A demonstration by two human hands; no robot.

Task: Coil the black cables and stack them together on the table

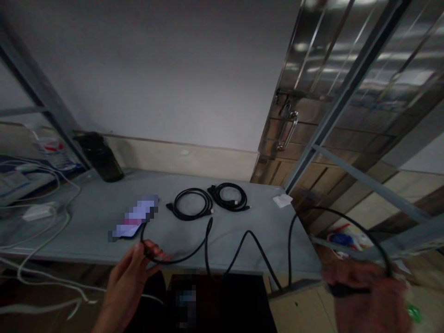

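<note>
A long black cable (249, 232) runs in loose bends between my two hands, over the table's front edge. My left hand (133, 268) pinches it near the front left of the table, thumb and fingers closed on it. Off the table's right corner, my right hand (364, 291) is closed on the cable's other part, where a dark connector shows; the hand is a little blurred. Behind the loose cable lie two coiled black cables, a left coil (189, 217) and a right coil (243, 199), side by side. A phone (135, 219) with a pixelated lit screen lies beyond my left hand.
The grey table (93, 208) backs onto a wall. A dark bottle (100, 157) stands back left, near white cords and a white adapter (40, 211). White paper (282, 200) lies at the right corner. A metal bed-like post (342, 106) rises there, before a metal door (312, 69).
</note>
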